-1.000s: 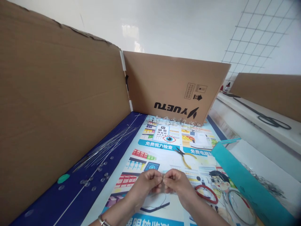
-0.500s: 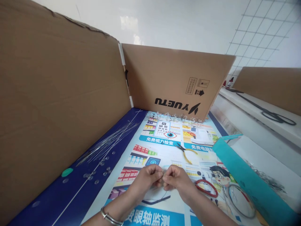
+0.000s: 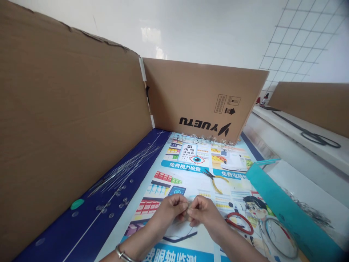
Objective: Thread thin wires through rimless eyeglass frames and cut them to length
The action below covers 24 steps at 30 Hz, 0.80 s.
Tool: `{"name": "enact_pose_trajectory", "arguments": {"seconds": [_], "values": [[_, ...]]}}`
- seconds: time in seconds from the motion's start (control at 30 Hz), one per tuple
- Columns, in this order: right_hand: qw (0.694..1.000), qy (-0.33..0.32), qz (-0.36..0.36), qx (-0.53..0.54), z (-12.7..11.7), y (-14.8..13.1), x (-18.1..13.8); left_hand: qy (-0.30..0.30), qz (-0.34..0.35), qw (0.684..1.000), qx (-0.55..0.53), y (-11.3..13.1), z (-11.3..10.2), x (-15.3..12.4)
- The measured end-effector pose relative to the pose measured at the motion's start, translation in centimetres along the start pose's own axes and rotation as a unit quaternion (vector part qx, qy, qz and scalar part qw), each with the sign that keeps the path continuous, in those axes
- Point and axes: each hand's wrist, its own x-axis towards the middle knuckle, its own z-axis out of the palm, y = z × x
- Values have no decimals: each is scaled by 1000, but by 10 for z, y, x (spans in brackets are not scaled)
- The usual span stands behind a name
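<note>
Above the printed sheet [image 3: 163, 214], my left hand [image 3: 174, 209] and my right hand [image 3: 203, 211] meet fingertip to fingertip. Both are closed in a pinch. Something very small sits between the fingers, too hidden to name; a thin dark line shows on the sheet below them. Beyond my hands lie pliers [image 3: 216, 182] with yellow handles, their jaws pointing away to the left. A red ring-shaped coil [image 3: 240, 222] rests close to my right forearm. Further right is a larger silvery coil of wire [image 3: 282, 238].
Thin straight wires [image 3: 125, 169] and several clear round beads [image 3: 117, 193] lie on the blue strip at left, near a green lump [image 3: 77, 204]. A teal box [image 3: 289, 211] holds wire pieces at right. Cardboard walls [image 3: 201, 98] stand behind and left. Scissors [image 3: 313, 135] lie on a ledge.
The view has tilted slightly, so the scene sits a little lower. My hands stay together in the same pinch, with only slight finger movement.
</note>
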Motion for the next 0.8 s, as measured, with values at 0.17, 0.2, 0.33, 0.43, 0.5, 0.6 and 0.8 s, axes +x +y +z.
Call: {"name": "enact_pose_trajectory", "arguments": {"seconds": [0.17, 0.2, 0.33, 0.43, 0.5, 0.6, 0.8], "values": [[1000, 3, -4, -29, 3, -3, -1, -24, 18, 1000, -4, 1, 0, 0], [1000, 5, -4, -30, 4, -5, -1, -29, 16, 999, -8, 2, 0, -1], [1000, 6, 2, -22, 6, -8, -3, -44, -2, 999, -6, 4, 0, 0], [1000, 6, 4, -27, 6, -7, -4, -55, -12, 998, 12, 3, -3, 3], [999, 13, 3, -38, 5, -5, -2, -62, -14, 997, 35, 1, -7, 4], [998, 30, -10, -59, 3, -1, 2, -65, -8, 994, 90, -1, -12, 6], [970, 71, -106, -207, -2, 3, 5, -50, 42, 980, 186, -5, -13, 6]]}}
